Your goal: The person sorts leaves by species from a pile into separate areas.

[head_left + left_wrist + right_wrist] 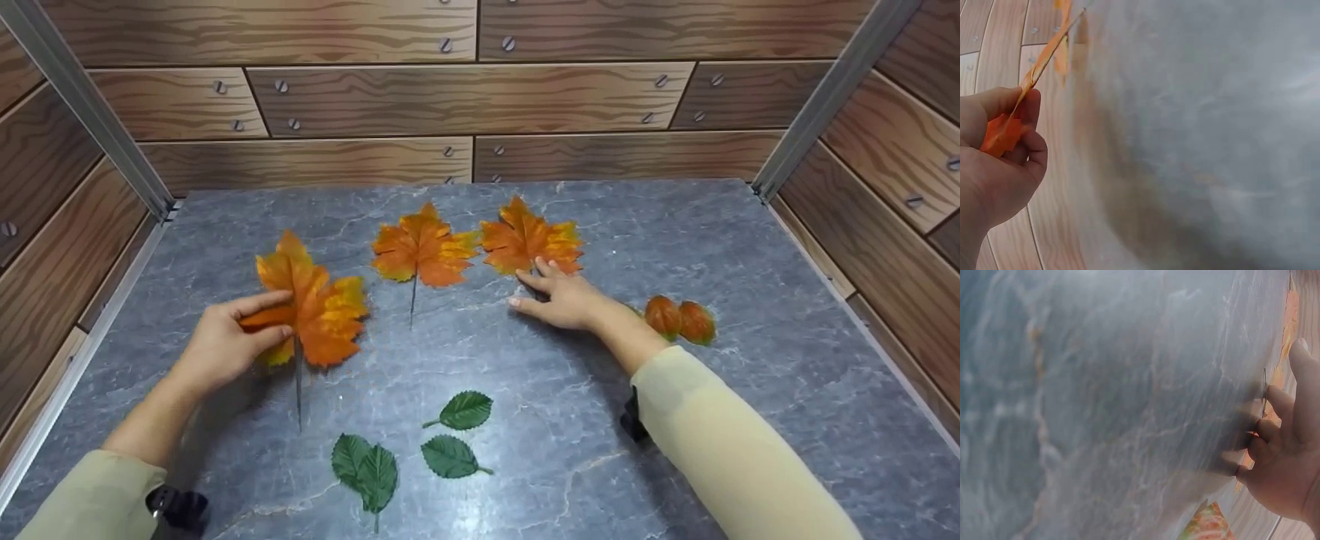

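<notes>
My left hand (225, 343) pinches an orange and yellow maple leaf (326, 315) between thumb and fingers, its thin stem pointing down toward me. In the left wrist view the hand (1008, 146) holds that leaf (1004, 135) nearly edge-on. At the right, my other hand (566, 298) has its fingers spread at the lower edge of a second maple leaf (525, 236), over its stem. The right wrist view shows this hand (1286, 444) with fingertips at the tabletop and the leaf partly hidden behind. Between the hands lies a third maple leaf (424, 247), flat, stem toward me.
Several green leaves (465, 410) lie at the front middle of the grey marbled table (570, 420). Small red-orange leaves (697, 322) lie right of my right forearm. Wood-patterned panels (360, 101) and metal posts (832, 97) stand around the table.
</notes>
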Demonstrator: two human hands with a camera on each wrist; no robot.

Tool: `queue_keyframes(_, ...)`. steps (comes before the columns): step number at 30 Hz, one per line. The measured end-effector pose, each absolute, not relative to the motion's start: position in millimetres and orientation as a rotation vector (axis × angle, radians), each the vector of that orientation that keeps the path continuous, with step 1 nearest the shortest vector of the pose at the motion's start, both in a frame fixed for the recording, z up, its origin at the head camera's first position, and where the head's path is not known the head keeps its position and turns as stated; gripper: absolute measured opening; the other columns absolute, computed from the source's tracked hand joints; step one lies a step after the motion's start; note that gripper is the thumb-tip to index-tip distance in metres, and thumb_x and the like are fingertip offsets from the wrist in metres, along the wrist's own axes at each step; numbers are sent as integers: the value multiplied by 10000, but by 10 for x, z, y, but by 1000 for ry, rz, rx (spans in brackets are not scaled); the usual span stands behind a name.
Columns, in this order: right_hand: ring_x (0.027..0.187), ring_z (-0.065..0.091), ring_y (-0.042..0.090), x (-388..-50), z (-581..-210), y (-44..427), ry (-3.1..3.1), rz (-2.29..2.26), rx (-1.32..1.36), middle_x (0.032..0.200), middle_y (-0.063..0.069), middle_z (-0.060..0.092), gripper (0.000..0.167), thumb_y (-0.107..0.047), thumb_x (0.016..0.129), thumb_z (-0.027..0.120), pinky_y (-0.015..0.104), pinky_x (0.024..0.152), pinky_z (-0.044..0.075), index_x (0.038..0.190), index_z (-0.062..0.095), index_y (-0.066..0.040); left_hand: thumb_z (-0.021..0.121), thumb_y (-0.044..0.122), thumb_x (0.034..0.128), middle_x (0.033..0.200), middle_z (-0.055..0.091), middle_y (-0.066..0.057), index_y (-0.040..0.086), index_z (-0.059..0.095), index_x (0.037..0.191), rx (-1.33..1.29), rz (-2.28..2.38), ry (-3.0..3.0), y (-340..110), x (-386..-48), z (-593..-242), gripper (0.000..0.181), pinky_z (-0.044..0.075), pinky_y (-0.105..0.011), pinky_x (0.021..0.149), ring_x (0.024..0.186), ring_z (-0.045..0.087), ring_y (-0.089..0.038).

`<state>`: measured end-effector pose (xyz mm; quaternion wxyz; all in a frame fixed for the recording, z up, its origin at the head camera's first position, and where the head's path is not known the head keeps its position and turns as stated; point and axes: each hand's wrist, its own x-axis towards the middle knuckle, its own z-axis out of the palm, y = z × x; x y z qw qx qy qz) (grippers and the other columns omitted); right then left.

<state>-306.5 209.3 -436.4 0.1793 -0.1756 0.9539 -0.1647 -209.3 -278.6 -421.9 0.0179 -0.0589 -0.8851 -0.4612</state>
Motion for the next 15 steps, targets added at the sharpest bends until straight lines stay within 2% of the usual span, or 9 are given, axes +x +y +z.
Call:
queue_keyframes(10, 1618, 20, 408, -3073, -4361, 2092, 2684, -458, -469, 1773, 111, 29, 837, -766, 1020, 424, 694, 1249, 76, 1698, 258, -305, 712, 32, 1000, 1359, 667, -265, 70, 648, 1472, -134, -1483, -2734, -2876, -2370, -4073, 478, 602, -221, 764, 1074, 675, -250)
queue_keyframes(15, 1617, 13, 409, -3073, -4367, 2100, 2683, -465, -468, 1773, 111, 20, 837, -763, 1021, 426, 698, 1247, 64, 1697, 261, -299, 710, 34, 1002, 1424, 608, -274, 84, 605, 1517, -108, -1510, -2723, -2903, -2539, -4031, 528, 572, -171, 778, 1190, 607, -322)
